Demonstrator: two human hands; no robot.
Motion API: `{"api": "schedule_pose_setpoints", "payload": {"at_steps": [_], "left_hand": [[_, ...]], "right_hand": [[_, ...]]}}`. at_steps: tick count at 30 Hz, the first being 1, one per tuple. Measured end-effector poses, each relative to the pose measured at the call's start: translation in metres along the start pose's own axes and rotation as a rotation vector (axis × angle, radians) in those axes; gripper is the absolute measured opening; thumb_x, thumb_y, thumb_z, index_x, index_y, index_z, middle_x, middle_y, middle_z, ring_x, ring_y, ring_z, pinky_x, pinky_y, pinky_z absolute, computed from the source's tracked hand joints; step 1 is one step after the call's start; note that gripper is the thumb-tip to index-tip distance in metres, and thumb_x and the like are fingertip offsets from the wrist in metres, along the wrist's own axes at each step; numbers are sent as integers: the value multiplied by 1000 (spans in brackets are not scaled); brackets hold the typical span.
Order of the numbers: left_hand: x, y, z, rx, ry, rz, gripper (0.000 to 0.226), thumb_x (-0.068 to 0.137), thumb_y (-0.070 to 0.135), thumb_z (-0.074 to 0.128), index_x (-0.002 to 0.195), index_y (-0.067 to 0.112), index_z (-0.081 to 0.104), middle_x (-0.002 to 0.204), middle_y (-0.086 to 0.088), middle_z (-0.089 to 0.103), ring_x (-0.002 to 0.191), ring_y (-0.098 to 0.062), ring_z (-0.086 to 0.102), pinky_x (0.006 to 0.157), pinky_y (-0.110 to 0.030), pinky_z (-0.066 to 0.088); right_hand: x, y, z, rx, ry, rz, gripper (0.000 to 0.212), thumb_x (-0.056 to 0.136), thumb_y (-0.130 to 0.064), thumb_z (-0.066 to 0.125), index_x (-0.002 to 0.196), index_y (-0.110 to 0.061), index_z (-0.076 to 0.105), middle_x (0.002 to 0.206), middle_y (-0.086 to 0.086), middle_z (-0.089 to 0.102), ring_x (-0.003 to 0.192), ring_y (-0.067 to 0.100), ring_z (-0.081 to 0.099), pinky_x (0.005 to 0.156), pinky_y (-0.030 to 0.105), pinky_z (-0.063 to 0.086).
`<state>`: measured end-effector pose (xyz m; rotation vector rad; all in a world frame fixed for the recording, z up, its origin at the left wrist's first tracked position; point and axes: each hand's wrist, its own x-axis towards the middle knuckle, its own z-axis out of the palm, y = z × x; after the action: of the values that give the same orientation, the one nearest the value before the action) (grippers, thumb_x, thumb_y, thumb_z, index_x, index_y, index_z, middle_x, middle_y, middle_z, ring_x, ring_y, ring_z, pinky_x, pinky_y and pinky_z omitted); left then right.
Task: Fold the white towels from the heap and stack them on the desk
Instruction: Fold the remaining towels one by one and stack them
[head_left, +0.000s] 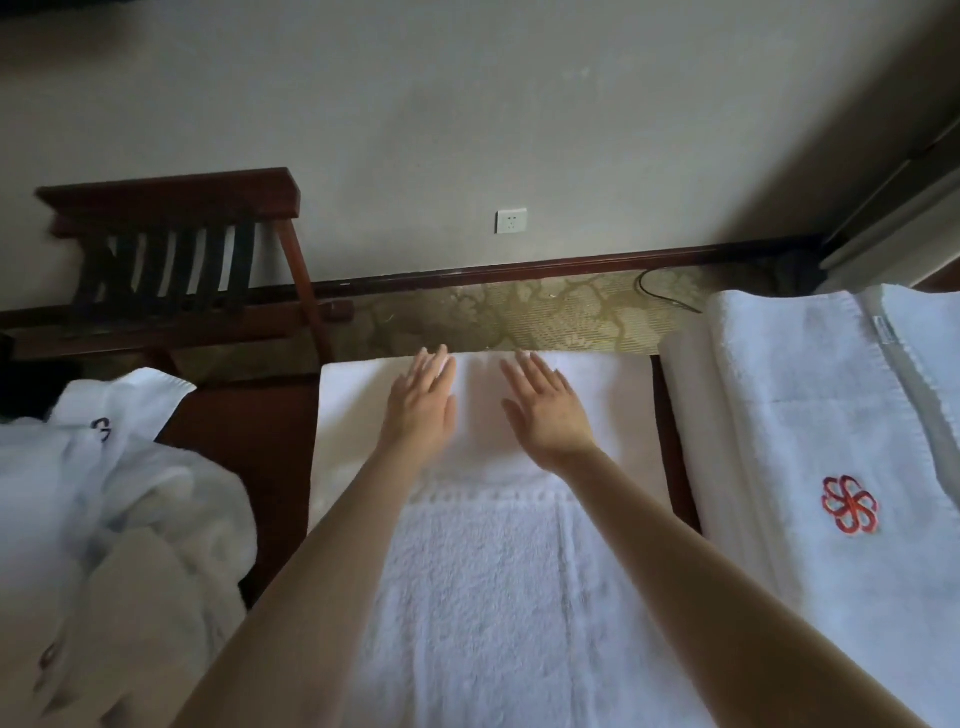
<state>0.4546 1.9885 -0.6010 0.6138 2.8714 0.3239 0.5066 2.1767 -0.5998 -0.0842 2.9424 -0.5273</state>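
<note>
The gray wall (467, 104) is the biggest thing I see, far behind the towel I am working on. That white towel (493, 597) lies flat in front of me, long and fluffy. It runs away from me to the far edge of the desk.

To the right of my towel sits a pile of folded white towels (810, 441). It is just beside my towel, and only a thin strip of wood shows between them.

To the left of my towel is the heap of white towels (130, 519), all soft and bumpy and not folded. The dark brown desk (244, 447) shows between the heap and my towel.

Behind my towel and to its left stands a wooden luggage rack (171, 244) with black straps, against the wall. Right behind my towel is a strip of green carpet (545, 312) with a leafy pattern.

My left hand (423, 402) and my right hand (545, 410) lie flat on the far part of my towel. The fingers are straight and point away from me. My hands are side by side, with a small gap of towel between them. They hold nothing.

A red flower mark (849, 505) is sewn on the folded pile. A small white wall socket (511, 221) is on the wall behind my towel. A thin dark cord (665, 296) lies on the carpet, behind my towel and to the right.
</note>
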Motion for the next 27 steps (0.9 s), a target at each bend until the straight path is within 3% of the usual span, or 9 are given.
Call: {"api": "schedule_pose_setpoints", "payload": {"at_steps": [6,10,12,14,17,19,21,23,27], "left_hand": [[-7,-31,33,76,-119,-28,63,96,57,2,152,29,-9,158,9,-20,144,-11,-24,117,-39,-11],[-2,-51,29,78,-91,-143,72,92,63,0,153,26,-2,161,5,-10,146,-14,-17,117,-40,-10],[6,-53,24,100,-87,-184,68,96,59,9,153,22,9,161,0,3,148,-18,-5,118,-41,-3],[16,-51,16,137,4,-184,57,100,46,23,148,16,29,155,-7,25,141,-26,20,114,-42,16],[33,-53,-4,172,70,-295,44,97,24,40,139,11,41,138,-10,47,109,-28,54,82,-36,44],[44,-61,-17,155,-62,-429,46,97,19,41,142,14,34,140,-10,45,110,-30,57,75,-34,46],[50,-70,-25,115,-178,-493,46,96,16,39,142,15,33,140,-11,45,117,-34,52,84,-39,49],[50,-74,-30,65,-206,-510,44,96,14,39,140,13,35,140,-13,42,119,-36,50,89,-45,50],[39,-74,-45,83,-146,-489,34,97,11,40,130,7,48,142,-13,36,112,-36,54,86,-43,51]], "right_hand": [[3,38,20,-100,-92,95,59,100,-55,13,153,-33,-1,161,-3,-8,147,14,-15,119,43,-10],[1,71,7,-83,-67,238,64,98,-59,12,154,-31,0,162,-1,-8,147,15,-13,119,45,-11],[4,74,2,-97,-63,251,62,100,-54,18,154,-27,8,162,2,1,149,19,-3,119,44,-6],[10,72,-6,-125,21,227,57,100,-43,28,151,-20,22,157,6,24,142,26,20,112,46,17],[25,73,-23,-184,116,219,48,97,-35,39,142,-16,39,136,7,48,116,31,48,86,42,38],[37,76,-33,-137,9,284,42,97,-35,38,134,-16,46,130,7,51,100,31,57,69,34,41],[44,79,-37,-128,-96,318,33,97,-34,38,119,-15,54,117,8,56,84,26,54,60,30,36],[44,79,-41,-90,-62,321,27,97,-28,40,112,-13,57,111,8,55,79,26,52,59,30,35],[34,71,-51,-31,95,297,22,98,-21,46,109,-6,59,110,11,53,83,34,57,63,32,36]]}}
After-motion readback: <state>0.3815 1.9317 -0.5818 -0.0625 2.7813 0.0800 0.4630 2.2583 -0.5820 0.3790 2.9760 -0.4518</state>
